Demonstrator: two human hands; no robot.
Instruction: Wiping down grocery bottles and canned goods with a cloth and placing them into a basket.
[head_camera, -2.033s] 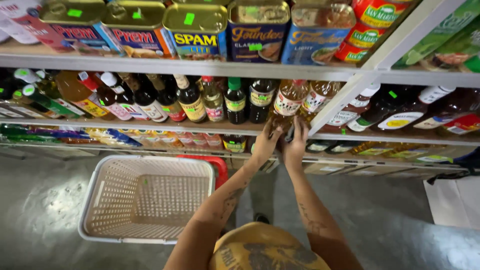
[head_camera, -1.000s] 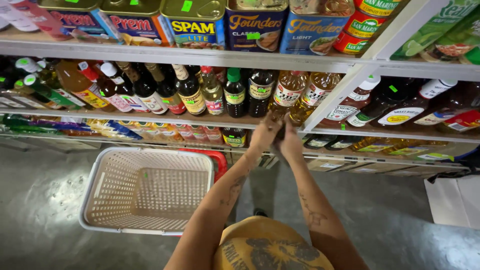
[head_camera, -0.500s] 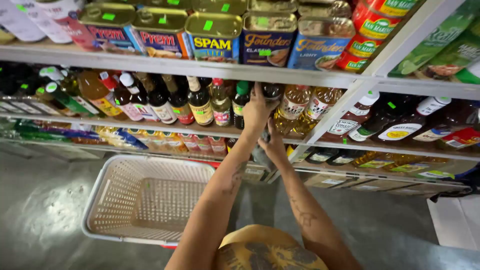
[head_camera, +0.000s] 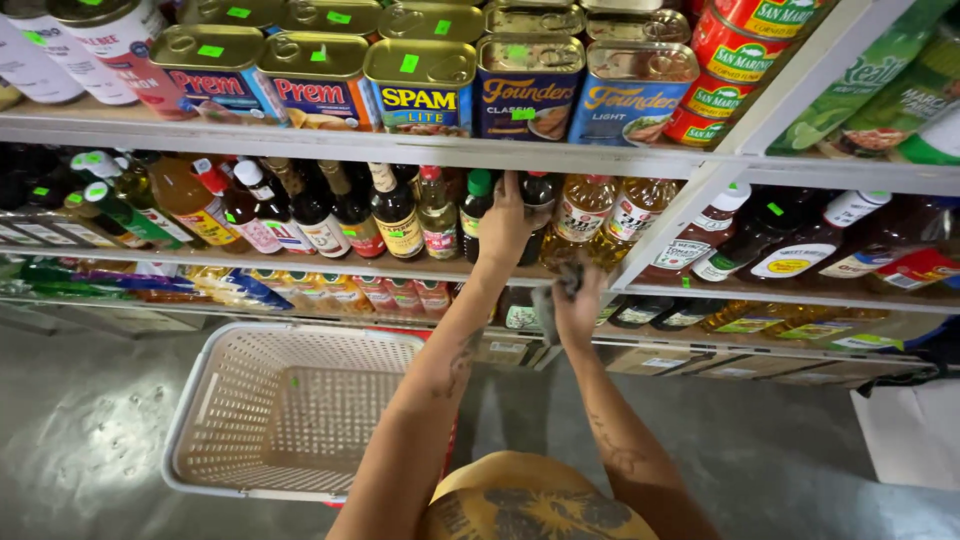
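The left hand (head_camera: 505, 222) wraps a dark upright bottle (head_camera: 537, 205) at the middle shelf's (head_camera: 300, 262) front edge, directly above the right hand (head_camera: 575, 305), which pinches a grey cloth (head_camera: 547, 308) just below that edge.

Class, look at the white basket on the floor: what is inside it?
The basket shows only its bare perforated bottom and walls; nothing lies in the visible part. The left arm covers its right edge, so that corner cannot be checked.
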